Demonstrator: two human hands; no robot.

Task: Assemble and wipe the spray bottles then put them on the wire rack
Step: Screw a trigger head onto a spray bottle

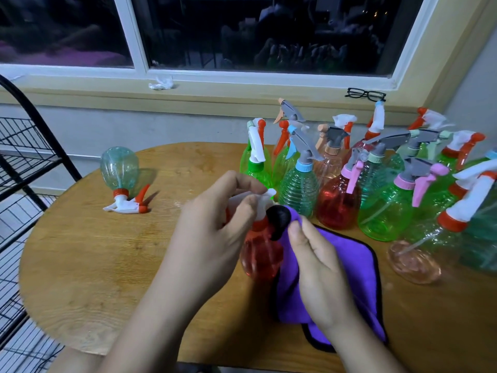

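Wiping: left hand (pixel 215 224) grips the red translucent plastic spray bottle (pixel 259 257), right hand (pixel 318 265) pinches the purple black-edged cloth (pixel 352 267) (next, probably: carry it to the black wire rack (pixel 16 146)).

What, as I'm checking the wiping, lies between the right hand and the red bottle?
The purple cloth, in the head view: the right hand holds it against the red bottle, whose top the left hand grips.

I count one red spray bottle (pixel 259 254) up front, one teal bottle (pixel 119 166) alone at left, over ten more spray bottles (pixel 384 211) bunched at right, too overlapped to pin down. One purple cloth (pixel 336 265), one pair of glasses (pixel 366 93), one wire rack (pixel 24 146).
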